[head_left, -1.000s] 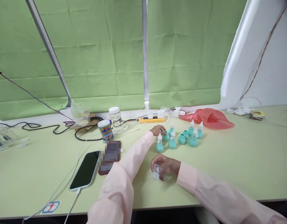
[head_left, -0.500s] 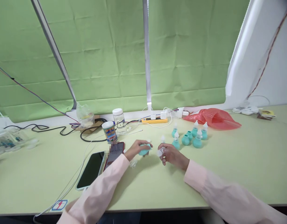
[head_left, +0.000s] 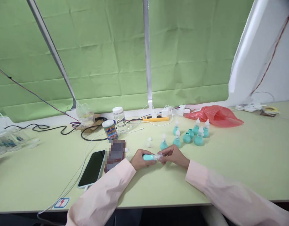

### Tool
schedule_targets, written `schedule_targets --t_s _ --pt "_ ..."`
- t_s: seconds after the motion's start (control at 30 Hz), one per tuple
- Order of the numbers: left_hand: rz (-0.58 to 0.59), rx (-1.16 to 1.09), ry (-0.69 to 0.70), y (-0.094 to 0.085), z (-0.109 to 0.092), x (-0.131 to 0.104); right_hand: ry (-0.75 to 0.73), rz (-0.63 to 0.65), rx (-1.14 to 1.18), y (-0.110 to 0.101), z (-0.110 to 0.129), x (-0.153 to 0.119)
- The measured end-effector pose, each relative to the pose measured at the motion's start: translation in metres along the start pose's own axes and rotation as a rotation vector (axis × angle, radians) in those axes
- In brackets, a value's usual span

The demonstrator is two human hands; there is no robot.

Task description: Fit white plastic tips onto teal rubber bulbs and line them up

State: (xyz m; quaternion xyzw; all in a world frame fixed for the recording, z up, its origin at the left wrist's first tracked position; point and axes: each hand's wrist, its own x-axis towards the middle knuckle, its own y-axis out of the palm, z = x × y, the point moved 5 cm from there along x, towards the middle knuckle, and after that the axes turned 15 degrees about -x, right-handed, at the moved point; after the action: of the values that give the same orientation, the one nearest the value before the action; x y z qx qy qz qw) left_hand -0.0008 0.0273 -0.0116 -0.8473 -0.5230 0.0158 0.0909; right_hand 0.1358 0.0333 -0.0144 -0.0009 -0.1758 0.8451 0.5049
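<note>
My left hand [head_left: 138, 160] is closed round a teal squeeze bulb [head_left: 147, 157], which lies on its side with its neck to the right. From the right, the fingers of my right hand [head_left: 174, 156] pinch a clear plastic nozzle piece [head_left: 158, 156] that meets the bulb's neck. How deep it sits in the neck I cannot tell. Just beyond my hands stand teal bulbs with clear nozzles and pale tips, the nearest one [head_left: 163, 144] upright. Among them are two bare teal bulbs [head_left: 187, 137]. Small white tips [head_left: 149, 139] lie beyond my left hand.
Left of my hands lie a phone [head_left: 92, 169] with a cable and a second, reddish phone [head_left: 114, 155]. Behind are a labelled can [head_left: 110, 130], a clear jar [head_left: 119, 117], a yellow power strip [head_left: 156, 119] and a red plastic bag [head_left: 212, 116].
My hands have come together, and the clear nozzle piece now meets the teal bulb's neck. The bulb has moved slightly down, nearer to me.
</note>
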Motion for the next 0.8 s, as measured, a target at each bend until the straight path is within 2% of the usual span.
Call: schedule_targets --t_s 0.23,0.4,0.47,0.63,0.8 --pt "-0.078 0.030 0.015 0.002 -0.005 -0.004 -0.031 -0.004 -0.133 0.001 0.007 -0.001" --pt "-0.115 0.102 0.026 0.001 -0.007 -0.005 -0.143 -0.085 -0.368 0.003 0.015 -0.005" --pt "-0.133 0.150 0.055 0.000 -0.007 -0.005 -0.145 -0.101 -0.413 0.005 0.015 -0.006" --pt "-0.172 0.290 0.196 0.002 -0.011 -0.008 -0.029 -0.045 -0.331 0.011 0.008 -0.008" --pt "-0.213 0.386 0.272 0.005 -0.015 -0.011 0.017 -0.016 -0.240 0.016 0.009 -0.007"
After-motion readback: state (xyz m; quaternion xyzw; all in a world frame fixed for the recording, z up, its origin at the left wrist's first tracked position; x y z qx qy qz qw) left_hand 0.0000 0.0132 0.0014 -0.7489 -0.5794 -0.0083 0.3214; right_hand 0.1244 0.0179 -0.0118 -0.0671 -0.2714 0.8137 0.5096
